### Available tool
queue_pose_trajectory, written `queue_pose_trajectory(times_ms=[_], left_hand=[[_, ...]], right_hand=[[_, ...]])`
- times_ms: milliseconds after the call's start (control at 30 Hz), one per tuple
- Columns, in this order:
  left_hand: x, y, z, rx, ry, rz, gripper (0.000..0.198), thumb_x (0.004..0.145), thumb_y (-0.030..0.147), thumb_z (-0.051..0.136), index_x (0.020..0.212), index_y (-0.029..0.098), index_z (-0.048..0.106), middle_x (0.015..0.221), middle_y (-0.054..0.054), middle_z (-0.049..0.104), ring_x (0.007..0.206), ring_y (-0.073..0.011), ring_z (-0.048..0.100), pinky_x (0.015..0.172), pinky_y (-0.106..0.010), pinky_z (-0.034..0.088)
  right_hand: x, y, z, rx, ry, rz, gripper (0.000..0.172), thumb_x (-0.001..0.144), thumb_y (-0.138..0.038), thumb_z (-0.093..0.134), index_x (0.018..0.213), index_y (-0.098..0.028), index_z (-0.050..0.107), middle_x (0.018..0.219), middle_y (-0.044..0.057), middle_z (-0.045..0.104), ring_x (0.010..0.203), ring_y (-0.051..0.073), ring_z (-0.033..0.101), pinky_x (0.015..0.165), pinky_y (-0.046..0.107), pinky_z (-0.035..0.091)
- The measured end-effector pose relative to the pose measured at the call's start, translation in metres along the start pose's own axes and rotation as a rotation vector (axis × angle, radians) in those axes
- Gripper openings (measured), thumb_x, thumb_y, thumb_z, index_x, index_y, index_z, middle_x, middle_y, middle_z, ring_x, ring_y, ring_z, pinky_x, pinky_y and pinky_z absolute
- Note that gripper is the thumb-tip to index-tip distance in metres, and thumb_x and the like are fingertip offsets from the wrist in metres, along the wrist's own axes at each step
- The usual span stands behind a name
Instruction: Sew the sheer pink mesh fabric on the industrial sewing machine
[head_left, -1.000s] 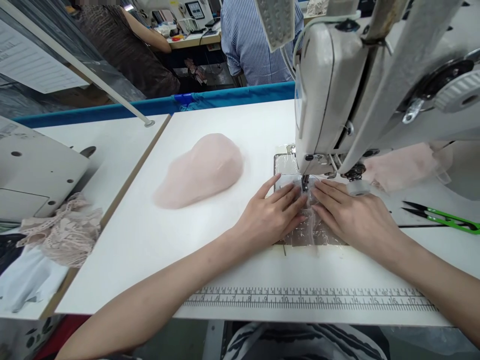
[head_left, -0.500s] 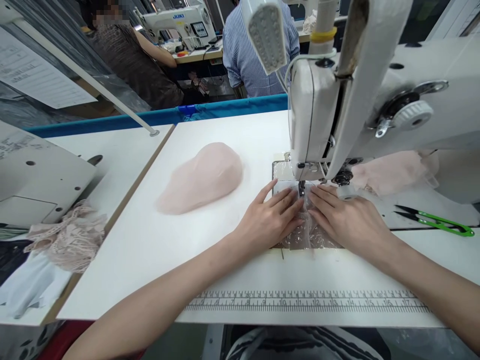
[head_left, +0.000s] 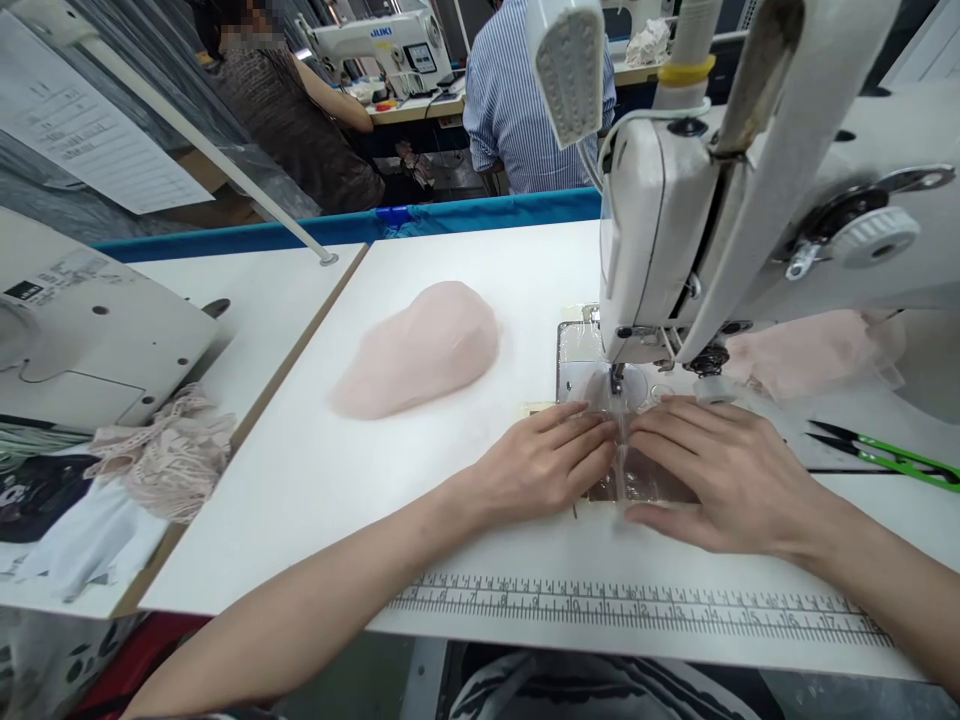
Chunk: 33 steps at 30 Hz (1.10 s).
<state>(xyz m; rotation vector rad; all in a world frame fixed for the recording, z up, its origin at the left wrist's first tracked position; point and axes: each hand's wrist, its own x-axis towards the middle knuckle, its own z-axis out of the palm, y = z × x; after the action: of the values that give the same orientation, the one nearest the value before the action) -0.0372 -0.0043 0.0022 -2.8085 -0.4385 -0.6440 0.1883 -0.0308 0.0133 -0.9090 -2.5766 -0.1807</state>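
A strip of sheer pale fabric (head_left: 620, 455) lies under the presser foot (head_left: 616, 378) of the white sewing machine (head_left: 652, 230) and runs toward me. Flat on its left side rests my left hand (head_left: 555, 455), fingers stretched out and close together. My right hand (head_left: 705, 465) lies on the right side, fingers extended and thumb spread toward me. Both hands press down just in front of the foot, over the shiny plate (head_left: 574, 350). How much fabric is beneath the palms is hidden.
A pink mesh cup-shaped piece (head_left: 427, 350) lies left on the white table. More pink mesh (head_left: 817, 350) sits behind the needle area at right, near green thread snips (head_left: 892, 455). A ruler (head_left: 645, 605) marks the front edge. Fabric scraps (head_left: 176, 450) lie left; two people sit beyond.
Both hands have drawn back a little from the presser foot toward me. My right thumb has spread outward. The whole view has shifted slightly, with the scene moving right.
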Motion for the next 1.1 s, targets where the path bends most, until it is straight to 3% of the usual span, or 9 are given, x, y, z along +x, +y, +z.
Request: queue_pose_trajectory(times_ms=[67, 100, 233, 333, 400, 467, 700, 1100], left_hand=[[0.001, 0.001, 0.003, -0.024, 0.033, -0.054, 0.015, 0.095, 0.012, 0.047, 0.099, 0.009, 0.061, 0.107, -0.008, 0.068, 0.103, -0.0163, 0.063, 0.096, -0.032, 0.051], [0.002, 0.002, 0.004, -0.046, 0.048, -0.087, 0.015, 0.096, 0.013, 0.047, 0.098, 0.009, 0.061, 0.104, -0.007, 0.069, 0.101, -0.0153, 0.064, 0.094, -0.030, 0.052], [0.004, 0.004, 0.005, -0.100, 0.061, -0.160, 0.015, 0.097, 0.019, 0.046, 0.094, 0.012, 0.060, 0.100, -0.005, 0.070, 0.098, -0.0130, 0.065, 0.085, -0.025, 0.055], [0.004, 0.004, 0.003, -0.115, 0.022, -0.163, 0.032, 0.095, 0.039, 0.050, 0.105, 0.009, 0.058, 0.110, -0.010, 0.066, 0.102, -0.0181, 0.063, 0.083, -0.030, 0.057], [0.004, 0.003, 0.002, -0.102, -0.022, -0.171, 0.055, 0.091, 0.054, 0.049, 0.117, 0.006, 0.054, 0.119, -0.014, 0.061, 0.109, -0.0233, 0.059, 0.084, -0.036, 0.056], [0.003, 0.002, 0.003, -0.062, -0.063, -0.187, 0.065, 0.090, 0.060, 0.046, 0.123, 0.004, 0.052, 0.120, -0.017, 0.060, 0.115, -0.0268, 0.055, 0.084, -0.038, 0.055], [0.000, 0.002, 0.006, 0.037, -0.072, -0.195, 0.057, 0.092, 0.054, 0.047, 0.115, 0.003, 0.060, 0.114, -0.016, 0.063, 0.114, -0.0245, 0.057, 0.100, -0.038, 0.046], [0.001, 0.002, 0.006, 0.028, -0.077, -0.201, 0.058, 0.092, 0.054, 0.047, 0.115, 0.003, 0.060, 0.114, -0.016, 0.063, 0.113, -0.0241, 0.058, 0.101, -0.039, 0.046]], right_hand=[[0.000, -0.002, -0.001, -0.004, -0.043, 0.011, 0.062, 0.085, -0.066, 0.045, 0.102, -0.009, 0.063, 0.103, 0.013, 0.066, 0.094, 0.028, 0.060, 0.074, 0.039, 0.049], [0.000, -0.003, 0.000, -0.020, -0.053, 0.026, 0.060, 0.086, -0.063, 0.047, 0.104, -0.009, 0.063, 0.104, 0.013, 0.065, 0.095, 0.028, 0.060, 0.075, 0.040, 0.050], [0.000, -0.006, 0.006, -0.126, 0.016, 0.045, 0.020, 0.089, -0.018, 0.052, 0.105, -0.011, 0.064, 0.102, 0.010, 0.067, 0.093, 0.022, 0.062, 0.080, 0.036, 0.051], [-0.001, -0.006, 0.008, -0.128, 0.077, -0.014, 0.021, 0.085, -0.003, 0.051, 0.095, -0.014, 0.067, 0.104, 0.007, 0.068, 0.094, 0.020, 0.064, 0.085, 0.035, 0.052], [-0.001, -0.006, 0.008, -0.097, 0.094, -0.041, 0.021, 0.085, -0.002, 0.051, 0.091, -0.015, 0.067, 0.104, 0.006, 0.069, 0.097, 0.019, 0.063, 0.087, 0.035, 0.053], [-0.002, -0.006, 0.008, -0.075, 0.096, -0.050, 0.022, 0.086, -0.003, 0.051, 0.093, -0.015, 0.068, 0.103, 0.006, 0.069, 0.098, 0.019, 0.064, 0.090, 0.035, 0.054], [-0.004, -0.006, 0.009, -0.037, 0.078, -0.039, 0.022, 0.086, -0.003, 0.052, 0.097, -0.014, 0.068, 0.104, 0.006, 0.069, 0.099, 0.019, 0.064, 0.092, 0.036, 0.054], [-0.005, -0.005, 0.012, -0.022, 0.081, -0.037, 0.022, 0.084, -0.001, 0.054, 0.097, -0.011, 0.068, 0.104, 0.008, 0.069, 0.098, 0.020, 0.064, 0.092, 0.036, 0.053]])
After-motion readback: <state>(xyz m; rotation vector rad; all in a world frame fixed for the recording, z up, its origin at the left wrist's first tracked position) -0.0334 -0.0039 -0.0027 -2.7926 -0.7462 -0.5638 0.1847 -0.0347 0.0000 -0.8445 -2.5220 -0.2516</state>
